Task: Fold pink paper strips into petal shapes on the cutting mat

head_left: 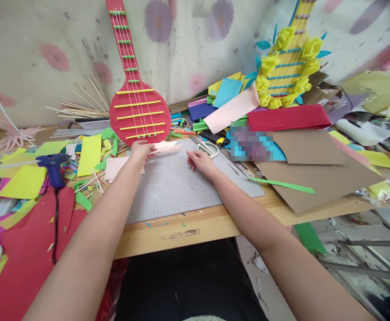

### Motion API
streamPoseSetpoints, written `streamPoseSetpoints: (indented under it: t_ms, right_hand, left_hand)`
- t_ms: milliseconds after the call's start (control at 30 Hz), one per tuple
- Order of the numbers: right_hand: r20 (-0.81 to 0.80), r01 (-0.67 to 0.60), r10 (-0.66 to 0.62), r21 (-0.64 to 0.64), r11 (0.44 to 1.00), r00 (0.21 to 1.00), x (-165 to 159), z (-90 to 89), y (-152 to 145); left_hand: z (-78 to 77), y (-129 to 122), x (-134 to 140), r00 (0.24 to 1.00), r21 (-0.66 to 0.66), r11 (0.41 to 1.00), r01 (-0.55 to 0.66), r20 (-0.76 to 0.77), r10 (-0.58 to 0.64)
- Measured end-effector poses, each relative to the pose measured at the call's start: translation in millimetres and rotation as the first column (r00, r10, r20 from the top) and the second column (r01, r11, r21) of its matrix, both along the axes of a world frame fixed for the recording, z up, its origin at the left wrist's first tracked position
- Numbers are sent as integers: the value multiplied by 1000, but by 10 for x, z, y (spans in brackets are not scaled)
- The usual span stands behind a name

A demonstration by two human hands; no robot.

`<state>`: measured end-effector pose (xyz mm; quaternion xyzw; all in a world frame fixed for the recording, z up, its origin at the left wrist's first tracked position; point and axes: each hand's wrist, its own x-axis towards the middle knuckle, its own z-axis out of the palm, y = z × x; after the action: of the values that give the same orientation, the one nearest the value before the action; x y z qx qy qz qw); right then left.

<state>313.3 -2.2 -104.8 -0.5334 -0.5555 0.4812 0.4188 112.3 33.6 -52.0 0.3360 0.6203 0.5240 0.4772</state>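
Observation:
My left hand point(141, 152) is closed on pale pink paper pieces point(164, 148) at the back left of the grey cutting mat point(171, 191). More pale pink paper point(116, 169) lies under my left wrist. Over the mat's back, my right hand point(198, 161) has its fingers curled in, apart from the paper; nothing shows in them. Just beyond it lie white-handled scissors point(211, 149). A red paper lute shape point(139, 116) with yellow and green strips and white strings stands behind my left hand.
A blue glue gun point(52, 167) and coloured paper scraps crowd the left side. Brown cardboard point(318, 178), a red paper band point(288, 117) and a green strip point(285, 183) lie at right. Behind them stands a yellow flowered instrument shape point(286, 73). Skewers point(81, 111) lie at the back left.

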Motion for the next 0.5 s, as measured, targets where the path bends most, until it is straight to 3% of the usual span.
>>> streamPoseSetpoints:
  t_ms: [100, 200, 267, 333, 400, 500]
  right_hand:
    - [25, -9, 9, 3, 1000, 1000, 2, -18, 7]
    - [53, -24, 22, 27, 999, 998, 8, -47, 13]
    - [62, -33, 30, 43, 999, 998, 13, -64, 16]
    - [74, -37, 33, 53, 998, 997, 16, -73, 18]
    - [88, -33, 28, 54, 998, 996, 17, -76, 18]
    - [86, -22, 17, 52, 998, 996, 15, -75, 15]
  left_hand:
    - [-110, 103, 43, 997, -4, 1000, -28, -65, 28]
    - [-212, 119, 8, 959, 34, 999, -30, -280, 38]
    - [-226, 81, -45, 863, 106, 994, 27, -504, 30]
    - [-190, 21, -102, 715, 137, 987, 78, -698, 41]
    - [-121, -43, -163, 601, 117, 988, 99, -798, 34]
    - [-20, -116, -308, 509, 82, 989, 122, -861, 8]
